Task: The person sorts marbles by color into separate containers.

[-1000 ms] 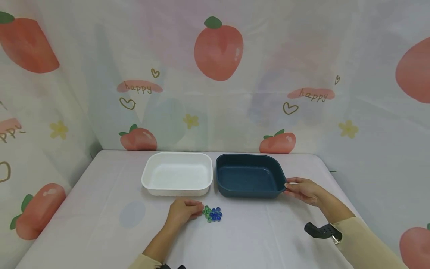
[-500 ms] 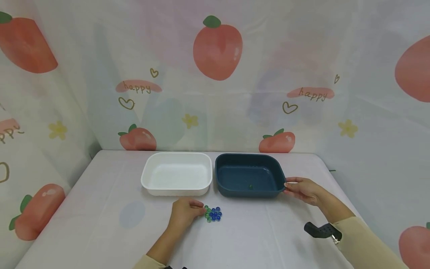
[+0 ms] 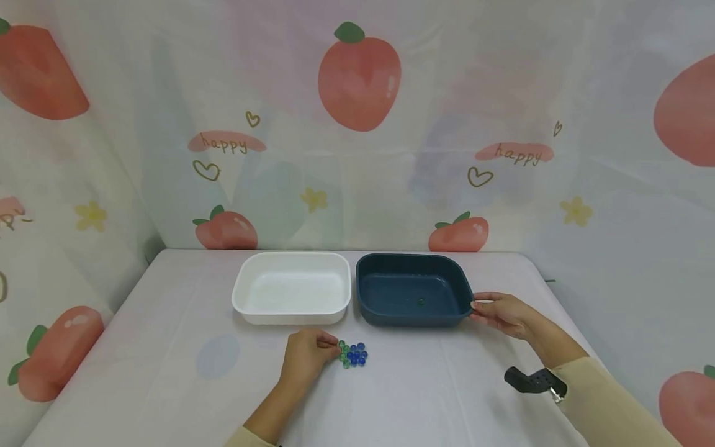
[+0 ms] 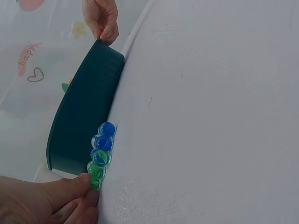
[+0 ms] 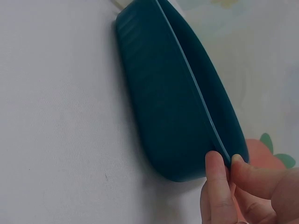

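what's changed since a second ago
A green marble has appeared in the blue tray, then shifted slightly back and right. The left hand has edged right against the marble cluster. Unchanged: right hand holding the blue tray, white tray in place.

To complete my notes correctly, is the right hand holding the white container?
No, the right hand pinches the dark blue container at its edge.
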`<state>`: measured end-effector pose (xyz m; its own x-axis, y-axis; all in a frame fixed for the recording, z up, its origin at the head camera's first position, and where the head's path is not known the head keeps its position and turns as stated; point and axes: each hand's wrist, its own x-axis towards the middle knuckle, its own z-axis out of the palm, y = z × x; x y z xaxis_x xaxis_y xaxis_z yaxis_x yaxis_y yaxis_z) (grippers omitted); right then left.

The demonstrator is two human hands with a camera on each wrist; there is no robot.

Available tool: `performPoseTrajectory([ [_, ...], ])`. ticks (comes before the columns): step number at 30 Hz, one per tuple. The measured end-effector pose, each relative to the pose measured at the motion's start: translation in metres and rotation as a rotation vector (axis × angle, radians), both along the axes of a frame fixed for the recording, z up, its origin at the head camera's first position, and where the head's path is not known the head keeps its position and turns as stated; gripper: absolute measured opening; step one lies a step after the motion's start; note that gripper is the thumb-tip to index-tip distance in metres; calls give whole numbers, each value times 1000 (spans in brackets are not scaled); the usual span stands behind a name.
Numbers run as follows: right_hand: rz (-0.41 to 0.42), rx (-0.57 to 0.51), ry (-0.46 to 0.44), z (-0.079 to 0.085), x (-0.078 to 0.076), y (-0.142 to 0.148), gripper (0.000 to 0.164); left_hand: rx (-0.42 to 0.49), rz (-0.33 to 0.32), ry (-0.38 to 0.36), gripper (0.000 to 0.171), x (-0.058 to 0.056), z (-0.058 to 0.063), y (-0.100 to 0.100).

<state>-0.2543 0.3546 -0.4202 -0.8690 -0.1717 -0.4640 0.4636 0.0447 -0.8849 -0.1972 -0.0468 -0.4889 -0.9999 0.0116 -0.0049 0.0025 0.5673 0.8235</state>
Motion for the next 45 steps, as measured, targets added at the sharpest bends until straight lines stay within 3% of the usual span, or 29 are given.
performPoseTrajectory([
  [14, -10, -14, -10, 1, -1, 0, 57, 2, -7, 39, 11, 2, 0, -1],
  [21, -15, -7, -9, 0, 0, 0, 57, 64, 6, -21, 10, -1, -5, -6],
  [31, -3, -14, -8, -1, -1, 0, 56, 85, 22, -75, 13, -4, -7, -13],
  [45, -2, -15, -13, -2, -2, 2, 56, 363, 6, -266, 21, -12, -7, -19],
])
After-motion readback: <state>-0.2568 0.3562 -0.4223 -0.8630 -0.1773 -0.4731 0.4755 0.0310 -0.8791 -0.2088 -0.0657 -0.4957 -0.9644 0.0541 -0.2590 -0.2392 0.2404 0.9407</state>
